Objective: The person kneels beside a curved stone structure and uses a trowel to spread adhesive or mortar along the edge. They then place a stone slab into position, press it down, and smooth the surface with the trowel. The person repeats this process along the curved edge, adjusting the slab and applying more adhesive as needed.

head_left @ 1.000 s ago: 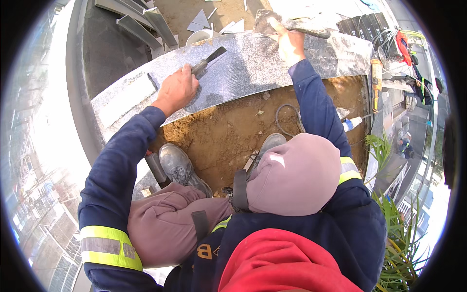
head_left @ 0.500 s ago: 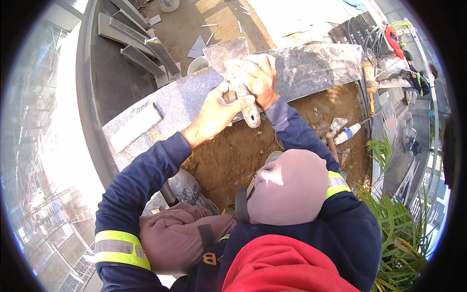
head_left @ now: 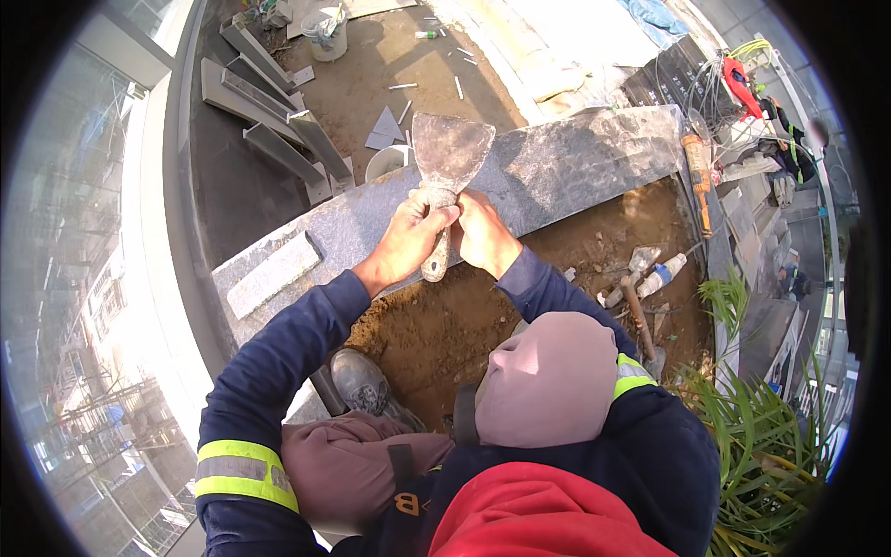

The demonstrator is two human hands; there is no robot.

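A wide, dirt-streaked scraper [head_left: 451, 148] is held upright with its blade toward the far side, over a long grey stone slab [head_left: 566, 167]. My left hand [head_left: 408, 239] is closed round its handle, thumb across the front. My right hand [head_left: 484, 232] presses against the same handle from the right, its fingers partly hidden behind it. The narrow dark-bladed tool seen earlier is not distinguishable now, perhaps behind the hands. A pale stone strip [head_left: 272, 274] lies on the slab's left part.
Beyond the slab are leaning grey pieces [head_left: 264, 123] and white buckets [head_left: 327, 39]. An orange power tool [head_left: 698, 183], cables and a wooden-handled hammer [head_left: 637, 316] are at the right. My boot [head_left: 362, 381] rests on brown soil [head_left: 441, 334] beside plants [head_left: 756, 446].
My hands have come from far apart on the slab to together at the middle. The wide scraper moved leftward and turned upright; the narrow tool went out of sight.
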